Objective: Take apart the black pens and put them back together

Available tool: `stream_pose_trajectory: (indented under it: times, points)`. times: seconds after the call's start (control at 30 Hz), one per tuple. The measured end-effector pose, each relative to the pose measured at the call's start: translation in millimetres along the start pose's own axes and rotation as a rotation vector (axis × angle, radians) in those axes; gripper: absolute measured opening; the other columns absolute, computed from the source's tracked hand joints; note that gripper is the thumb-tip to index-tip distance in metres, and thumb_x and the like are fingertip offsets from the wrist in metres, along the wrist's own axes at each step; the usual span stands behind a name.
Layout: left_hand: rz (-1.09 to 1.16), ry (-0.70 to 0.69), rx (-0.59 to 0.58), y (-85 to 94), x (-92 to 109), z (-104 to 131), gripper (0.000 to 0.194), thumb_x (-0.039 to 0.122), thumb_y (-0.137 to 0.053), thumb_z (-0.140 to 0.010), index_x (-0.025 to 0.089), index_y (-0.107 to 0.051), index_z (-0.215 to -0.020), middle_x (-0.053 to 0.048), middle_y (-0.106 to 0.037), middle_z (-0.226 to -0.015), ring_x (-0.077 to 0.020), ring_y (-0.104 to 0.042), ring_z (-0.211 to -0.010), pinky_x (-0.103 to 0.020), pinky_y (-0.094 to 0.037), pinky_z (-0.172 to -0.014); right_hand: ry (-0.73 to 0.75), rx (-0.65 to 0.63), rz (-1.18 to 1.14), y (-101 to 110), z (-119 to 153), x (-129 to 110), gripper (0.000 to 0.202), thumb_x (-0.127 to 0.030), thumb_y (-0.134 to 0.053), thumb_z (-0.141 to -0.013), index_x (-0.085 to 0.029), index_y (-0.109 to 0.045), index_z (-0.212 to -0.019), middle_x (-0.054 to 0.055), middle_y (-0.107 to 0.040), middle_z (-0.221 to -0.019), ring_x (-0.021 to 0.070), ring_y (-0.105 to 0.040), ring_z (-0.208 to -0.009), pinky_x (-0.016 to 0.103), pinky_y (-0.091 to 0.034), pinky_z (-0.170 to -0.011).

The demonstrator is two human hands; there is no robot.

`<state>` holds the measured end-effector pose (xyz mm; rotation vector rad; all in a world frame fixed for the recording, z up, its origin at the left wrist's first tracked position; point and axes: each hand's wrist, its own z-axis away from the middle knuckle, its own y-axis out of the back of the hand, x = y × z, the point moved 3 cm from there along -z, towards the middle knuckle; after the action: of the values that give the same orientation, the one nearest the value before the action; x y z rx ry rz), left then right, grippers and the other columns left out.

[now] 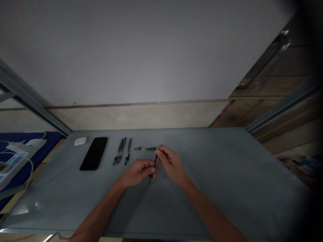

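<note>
Over the middle of the grey table, both hands grip one slim dark pen (pixel 155 160). My left hand (pixel 141 172) is closed round its lower part, and the pointed tip slants down toward me. At the upper end, my right hand (pixel 171 163) pinches the pen between thumb and fingers. Just beyond my hands another pen (pixel 145 148) lies sideways on the table, its right end partly hidden by my right hand. Left of my hands, a single pen (pixel 128 151) lies beside a small group of similar pens (pixel 119 151), all pointing away from me.
A black phone (pixel 94 154) and a white earbud case (pixel 80 141) lie on the left of the grey table (pixel 227 178). A white power strip (pixel 12 166) with cables sits beyond the table's left edge. Metal posts rise at both far corners, with a wall behind.
</note>
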<state>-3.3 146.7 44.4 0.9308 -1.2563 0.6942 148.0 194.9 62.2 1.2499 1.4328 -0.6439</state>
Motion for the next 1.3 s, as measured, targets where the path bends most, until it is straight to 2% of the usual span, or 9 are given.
stream_pose_trajectory:
  times: [0.17, 0.4, 0.57, 0.77, 0.9, 1.03, 1.3]
  points:
    - [0.283, 0.084, -0.021, -2.2, -2, 2, 0.037, 0.049, -0.056, -0.09, 0.013, -0.059, -0.081, -0.002, -0.063, -0.068, -0.013, -0.062, -0.063, -0.024, -0.046, -0.065, -0.144, -0.014, -0.143, -3, -4, 14, 0.028, -0.043, -0.054, -0.092, -0.019, -0.058, -0.079, -0.004, -0.051, -0.06, 0.0115, -0.049, -0.054, 0.024, -0.041, -0.054]
    - [0.434, 0.198, -0.049, -5.7, 2, 5, 0.04, 0.05, -0.062, -0.085, 0.011, -0.06, -0.095, -0.004, -0.067, -0.07, -0.0141, -0.067, -0.06, -0.021, -0.043, -0.054, -0.23, -0.065, -0.266, -10, -4, 27, 0.032, -0.048, -0.055, -0.09, -0.018, -0.061, -0.081, -0.004, -0.051, -0.058, 0.0116, -0.049, -0.053, 0.024, -0.04, -0.054]
    - [0.442, 0.223, -0.048, -3.9, -1, 6, 0.038, 0.048, -0.062, -0.086, 0.011, -0.06, -0.096, -0.003, -0.067, -0.072, -0.0137, -0.068, -0.061, -0.019, -0.043, -0.053, -0.251, -0.081, -0.314, -11, -3, 29, 0.034, -0.05, -0.054, -0.09, -0.017, -0.062, -0.085, -0.003, -0.052, -0.06, 0.012, -0.049, -0.054, 0.025, -0.04, -0.054]
    - [0.462, 0.213, -0.08, -2.4, -3, 6, 0.039, 0.049, -0.063, -0.085, 0.011, -0.059, -0.095, -0.004, -0.066, -0.073, -0.0154, -0.069, -0.063, -0.022, -0.049, -0.057, -0.234, -0.042, -0.29, -7, -4, 30, 0.031, -0.048, -0.057, -0.089, -0.018, -0.063, -0.084, -0.003, -0.052, -0.06, 0.0121, -0.048, -0.056, 0.025, -0.039, -0.057]
    - [0.481, 0.225, -0.093, -3.9, -5, 6, 0.04, 0.051, -0.06, -0.086, 0.013, -0.056, -0.097, -0.004, -0.064, -0.075, -0.015, -0.068, -0.06, -0.021, -0.05, -0.052, -0.244, -0.037, -0.304, -8, -5, 30, 0.032, -0.048, -0.058, -0.088, -0.018, -0.062, -0.081, -0.003, -0.052, -0.059, 0.0121, -0.047, -0.055, 0.026, -0.039, -0.056]
    - [0.519, 0.233, -0.132, -6.9, -6, 8, 0.039, 0.052, -0.057, -0.088, 0.015, -0.051, -0.099, -0.003, -0.062, -0.081, -0.0157, -0.067, -0.058, -0.025, -0.054, -0.048, -0.245, -0.022, -0.309, -8, -4, 30, 0.031, -0.048, -0.058, -0.088, -0.018, -0.061, -0.081, -0.003, -0.052, -0.059, 0.0118, -0.047, -0.055, 0.025, -0.038, -0.055]
    - [0.469, 0.223, -0.06, -4.8, -9, 5, 0.039, 0.051, -0.058, -0.087, 0.013, -0.055, -0.097, -0.002, -0.059, -0.074, -0.0128, -0.062, -0.055, -0.023, -0.052, -0.044, -0.239, -0.016, -0.323, -7, -5, 31, 0.031, -0.048, -0.057, -0.089, -0.018, -0.06, -0.081, -0.003, -0.052, -0.059, 0.0123, -0.047, -0.056, 0.026, -0.037, -0.056]
